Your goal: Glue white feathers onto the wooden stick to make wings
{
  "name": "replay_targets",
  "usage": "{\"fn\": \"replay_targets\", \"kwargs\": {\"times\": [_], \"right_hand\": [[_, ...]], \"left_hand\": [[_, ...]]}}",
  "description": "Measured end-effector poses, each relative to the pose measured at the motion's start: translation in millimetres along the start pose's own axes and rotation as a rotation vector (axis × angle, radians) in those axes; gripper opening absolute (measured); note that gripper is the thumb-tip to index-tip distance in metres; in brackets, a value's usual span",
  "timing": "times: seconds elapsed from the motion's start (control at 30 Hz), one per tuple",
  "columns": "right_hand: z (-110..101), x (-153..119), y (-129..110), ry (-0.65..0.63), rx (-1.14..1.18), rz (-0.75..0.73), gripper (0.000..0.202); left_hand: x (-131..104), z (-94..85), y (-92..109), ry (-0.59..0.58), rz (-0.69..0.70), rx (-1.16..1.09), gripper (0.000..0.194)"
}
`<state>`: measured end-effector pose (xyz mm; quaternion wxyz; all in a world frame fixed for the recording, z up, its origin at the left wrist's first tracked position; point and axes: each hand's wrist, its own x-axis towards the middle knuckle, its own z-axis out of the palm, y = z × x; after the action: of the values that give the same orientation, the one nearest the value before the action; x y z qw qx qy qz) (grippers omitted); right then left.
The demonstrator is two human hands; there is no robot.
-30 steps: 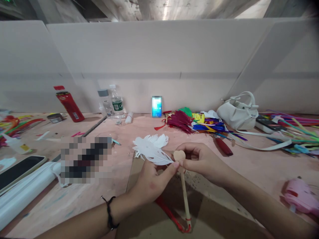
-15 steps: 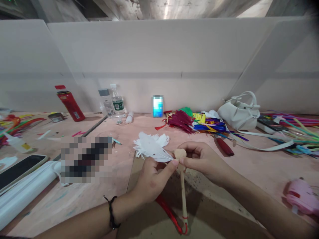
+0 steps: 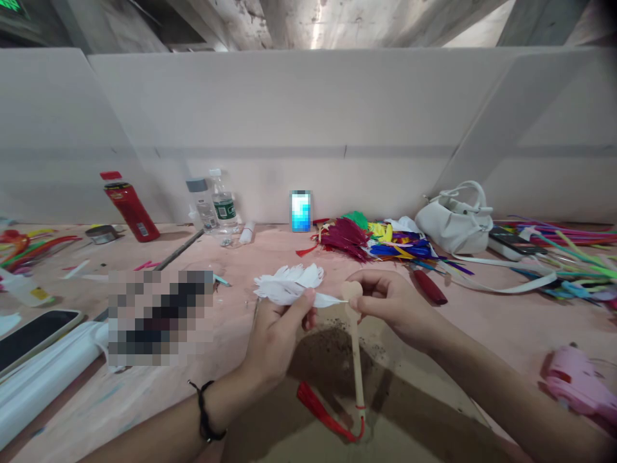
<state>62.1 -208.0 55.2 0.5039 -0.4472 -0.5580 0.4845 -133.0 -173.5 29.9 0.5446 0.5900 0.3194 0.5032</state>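
The widest thing is the pale pink worktop (image 3: 511,334), which lies under and all around the slim light-wood handle with heart-shaped head (image 3: 357,366). The flat brown board (image 3: 260,424) is below this handle. Well beyond the handle, a heap of many-coloured feathery pieces (image 3: 371,238) lies on the worktop.

Next in size come the hands. The left hand (image 3: 274,334) is to the left of the handle; its thumb and fingers are pressed together, with a feather between them. The right hand (image 3: 393,308) is at the handle's upper end, and its fingers are closed on the head. The pink glue gun (image 3: 576,379) rests well to the right of the handle.

The bunch of white feathers (image 3: 286,286) is left of the head. Whether it is already joined there, I cannot tell. The red tassel (image 3: 328,418) is already fastened to the handle's lower end. The single white feather (image 3: 330,300), in the left fingers, points its quill to the head and seems to touch it; its fixing looks not finished. No feather shows on the head's right side, although the right fingers partly hide it.
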Motion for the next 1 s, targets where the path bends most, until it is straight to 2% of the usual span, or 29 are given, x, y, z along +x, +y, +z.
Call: {"fn": "replay_targets", "kwargs": {"times": [0.13, 0.23, 0.37, 0.53, 0.67, 0.87, 1.0], "right_hand": [[-11, 5, 3, 0.031, -0.049, -0.056, 0.004], [-16, 8, 6, 0.021, -0.047, -0.051, 0.006], [-17, 9, 9, 0.05, -0.062, -0.039, 0.011], [-16, 9, 9, 0.048, -0.088, -0.052, 0.008], [-15, 8, 6, 0.041, -0.104, -0.047, 0.002], [-13, 8, 4, 0.043, -0.078, -0.046, 0.003], [-8, 7, 7, 0.022, -0.037, -0.035, 0.005]], "left_hand": [[9, -3.9, 3, 0.098, 0.043, -0.059, 0.034], [14, -6.6, 2, 0.137, 0.053, -0.075, 0.032], [18, -9.8, 1, 0.122, 0.073, -0.063, 0.032], [21, -12.9, 2, 0.122, 0.097, -0.066, 0.03], [21, -13.3, 4, 0.072, 0.121, -0.056, 0.032], [17, -10.9, 0, 0.001, 0.107, -0.074, 0.033], [12, -7.7, -11, -0.154, 0.008, -0.004, 0.031]]}}
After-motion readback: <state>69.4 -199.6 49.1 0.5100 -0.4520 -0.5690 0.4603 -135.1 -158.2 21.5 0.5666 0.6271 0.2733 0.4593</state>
